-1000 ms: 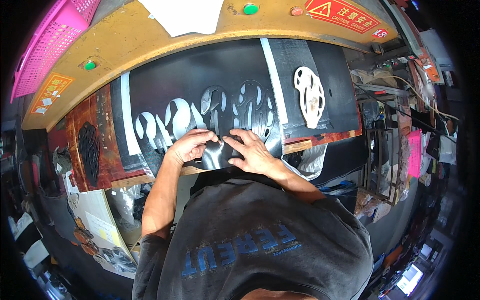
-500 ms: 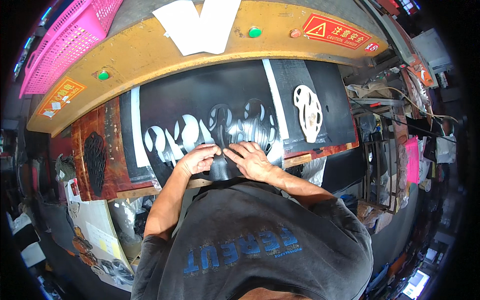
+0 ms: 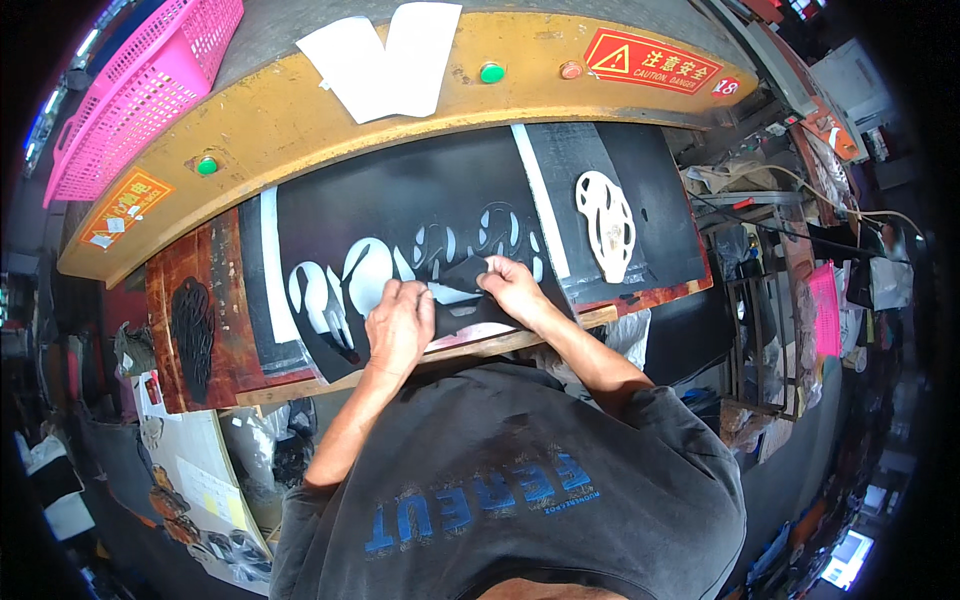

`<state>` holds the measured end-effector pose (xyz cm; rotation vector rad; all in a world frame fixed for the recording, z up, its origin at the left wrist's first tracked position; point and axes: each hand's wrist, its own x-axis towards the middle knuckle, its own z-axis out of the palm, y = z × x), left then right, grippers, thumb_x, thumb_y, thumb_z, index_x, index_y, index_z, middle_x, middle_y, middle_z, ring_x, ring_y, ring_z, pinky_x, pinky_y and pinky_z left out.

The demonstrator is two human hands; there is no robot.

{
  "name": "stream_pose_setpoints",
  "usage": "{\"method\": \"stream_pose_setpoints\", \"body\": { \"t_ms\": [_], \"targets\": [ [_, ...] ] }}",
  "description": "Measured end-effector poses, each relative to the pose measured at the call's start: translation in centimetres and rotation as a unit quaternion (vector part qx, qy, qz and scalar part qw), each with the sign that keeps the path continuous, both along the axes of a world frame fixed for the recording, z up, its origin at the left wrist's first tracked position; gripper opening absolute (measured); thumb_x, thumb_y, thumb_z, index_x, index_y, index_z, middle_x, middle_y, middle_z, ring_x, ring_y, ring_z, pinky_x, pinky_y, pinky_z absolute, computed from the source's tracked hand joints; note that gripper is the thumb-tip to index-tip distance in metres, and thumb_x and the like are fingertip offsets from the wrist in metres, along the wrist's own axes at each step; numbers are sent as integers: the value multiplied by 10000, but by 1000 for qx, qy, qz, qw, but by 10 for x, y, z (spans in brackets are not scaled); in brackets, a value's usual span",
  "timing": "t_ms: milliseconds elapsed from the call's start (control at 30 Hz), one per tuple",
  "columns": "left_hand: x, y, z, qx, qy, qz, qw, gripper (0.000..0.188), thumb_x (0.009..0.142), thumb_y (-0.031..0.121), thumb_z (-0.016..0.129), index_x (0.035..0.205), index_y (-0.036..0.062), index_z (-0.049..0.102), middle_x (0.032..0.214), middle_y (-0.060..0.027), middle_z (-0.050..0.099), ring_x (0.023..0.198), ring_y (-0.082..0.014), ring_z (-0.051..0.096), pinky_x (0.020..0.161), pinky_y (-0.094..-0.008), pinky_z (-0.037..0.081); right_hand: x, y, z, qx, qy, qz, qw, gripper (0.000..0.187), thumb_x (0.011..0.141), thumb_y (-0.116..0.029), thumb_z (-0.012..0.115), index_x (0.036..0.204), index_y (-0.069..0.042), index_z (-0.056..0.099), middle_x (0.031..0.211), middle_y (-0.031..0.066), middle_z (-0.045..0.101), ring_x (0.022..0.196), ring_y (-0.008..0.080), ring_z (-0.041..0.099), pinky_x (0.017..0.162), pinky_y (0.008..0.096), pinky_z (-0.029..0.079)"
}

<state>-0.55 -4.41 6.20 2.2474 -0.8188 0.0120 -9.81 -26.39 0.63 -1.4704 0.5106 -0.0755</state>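
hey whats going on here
A person is handling a black sheet with cut-out shapes on a worktable. The right hand pinches a raised black flap; the left hand is close beside it, its grip unclear. A white openwork sole-shaped piece lies to the right, a black openwork one to the left.

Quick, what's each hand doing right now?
Left hand: curled at the black sheet; grip cannot be told.
Right hand: closed, pinching a black flap.

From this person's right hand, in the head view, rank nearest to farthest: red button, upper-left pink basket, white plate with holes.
1. White plate: to the right hand's right.
2. Red button: ahead, on the yellow beam.
3. Pink basket: far upper left.
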Motion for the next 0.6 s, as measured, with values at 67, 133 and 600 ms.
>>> {"method": "stream_pose_setpoints", "body": {
  "t_ms": [67, 133, 600],
  "targets": [
    [-11, -4, -7, 59, -35, -47, 997, 163, 955, 250, 746, 971, 87, 747, 949, -130, 698, 886, -385, 713, 779, -500, 576, 9, -6, 2, 17, 41, 31, 999, 127, 1047, -148, 664, 935, -97, 695, 784, -85, 586, 713, 30, 496, 660, 227, 403],
    [-23, -4, -21, 193, -145, -108, 964, 140, 912, 248, 746, 952, 117, 770, 948, -97, 694, 956, -342, 669, 795, -482, 543, 12, -10, 3, 100, 61, 18, 993, 143, 1037, -204, 677, 981, -76, 709, 814, -48, 629, 719, 50, 527, 647, 250, 426],
    [-59, -35, -47, 280, 28, -159, 946, 399, 1023, 430, 672, 936, 44, 728, 894, -193, 757, 941, -361, 722, 859, -504, 510, 5, -2, -4, 17, 60, 6, 998, 224, 1066, -225, 696, 930, -50, 721, 780, -46, 623, 711, 65, 521, 655, 275, 446]
  ]
}}
